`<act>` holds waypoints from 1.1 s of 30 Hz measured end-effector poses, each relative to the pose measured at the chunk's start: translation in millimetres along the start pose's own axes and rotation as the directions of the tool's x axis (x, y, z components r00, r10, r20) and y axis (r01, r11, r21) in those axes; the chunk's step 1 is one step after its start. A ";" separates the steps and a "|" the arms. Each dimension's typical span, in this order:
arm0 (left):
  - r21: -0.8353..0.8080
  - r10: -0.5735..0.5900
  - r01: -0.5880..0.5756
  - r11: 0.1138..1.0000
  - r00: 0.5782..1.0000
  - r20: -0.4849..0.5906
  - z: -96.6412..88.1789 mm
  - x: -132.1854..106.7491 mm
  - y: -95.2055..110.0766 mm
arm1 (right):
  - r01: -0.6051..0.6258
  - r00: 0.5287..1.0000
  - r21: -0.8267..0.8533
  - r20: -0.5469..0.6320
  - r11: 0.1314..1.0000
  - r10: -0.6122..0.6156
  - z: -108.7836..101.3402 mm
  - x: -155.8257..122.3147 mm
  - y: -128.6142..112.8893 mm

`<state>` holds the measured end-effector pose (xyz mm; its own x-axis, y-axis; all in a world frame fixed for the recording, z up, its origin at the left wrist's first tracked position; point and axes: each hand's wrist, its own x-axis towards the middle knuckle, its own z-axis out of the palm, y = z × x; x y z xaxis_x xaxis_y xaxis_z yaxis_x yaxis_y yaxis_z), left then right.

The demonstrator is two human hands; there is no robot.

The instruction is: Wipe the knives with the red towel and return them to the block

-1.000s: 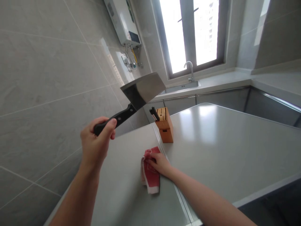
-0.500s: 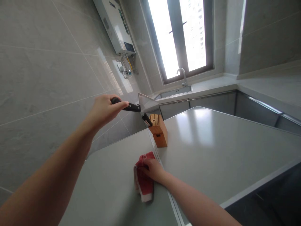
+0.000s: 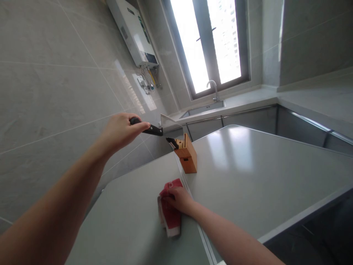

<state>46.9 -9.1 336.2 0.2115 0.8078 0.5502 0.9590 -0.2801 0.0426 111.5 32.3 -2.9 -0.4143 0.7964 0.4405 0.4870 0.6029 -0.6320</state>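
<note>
My left hand is closed round the black handle of a cleaver, stretched out away from me. Its broad steel blade is seen edge-on right above the wooden knife block. The block stands on the grey counter and has one black-handled knife in it. My right hand lies on a folded red cloth with a white border, fingers curled over it, nearer to me than the block.
A tiled wall runs along the left, with a white water heater and its pipes. At the back are a sink with a tap under a bright window. Steel-fronted cabinets stand below the far counter.
My left arm has stretched forward and turned the cleaver from blade-up and broadside to edge-on over the knife block. The view has drifted slightly. My right hand stays on the cloth.
</note>
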 end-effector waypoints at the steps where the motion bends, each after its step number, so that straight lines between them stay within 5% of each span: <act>1: 0.008 0.012 -0.012 1.000 1.000 0.006 0.1 -0.6 1.1 | 0.002 1.000 0.005 0.005 1.000 -0.002 -0.3 -0.2 -0.3; 33: 0.034 -0.030 0.028 0.999 0.997 0.076 -9.4 -6.0 17.8 | 0.015 1.000 -0.047 0.020 0.999 -0.014 0.2 0.9 -0.9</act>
<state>60.9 -23.8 341.5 0.1963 0.8531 0.4833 0.9704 -0.2397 0.0291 110.6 32.4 -2.1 -0.4360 0.7870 0.4364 0.5165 0.6160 -0.5948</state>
